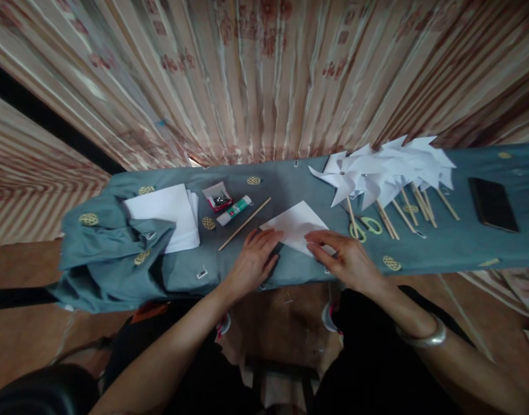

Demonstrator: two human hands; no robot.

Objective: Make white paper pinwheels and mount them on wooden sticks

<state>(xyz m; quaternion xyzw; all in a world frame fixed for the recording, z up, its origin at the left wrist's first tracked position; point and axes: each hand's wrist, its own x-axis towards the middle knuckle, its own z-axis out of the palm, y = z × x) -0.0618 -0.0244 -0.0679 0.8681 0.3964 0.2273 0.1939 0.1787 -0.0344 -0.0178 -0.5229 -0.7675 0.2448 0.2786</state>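
A white sheet of paper [297, 222] lies turned cornerwise on the cloth in front of me. My left hand [254, 258] rests with its fingers stretched out over the paper's left corner. At the right side, the thumb and fingers of my right hand [345, 258] close on the paper's edge. A thin wooden stick [244, 224] lies just beyond my left hand. Beside it are a glue stick [233, 210] and a small open box of metal pins [218, 197]. Scissors [370, 225] with light green handles lie beyond my right hand, partly under a pinwheel's stick.
Several white paper pinwheels [379, 173] on sticks overlap at the back right. A dark phone [492, 203] lies farther right. To the left is a stack of white paper [162, 210], partly covered by bunched cloth. The narrow table [446, 248] has a curtain [264, 86] behind it.
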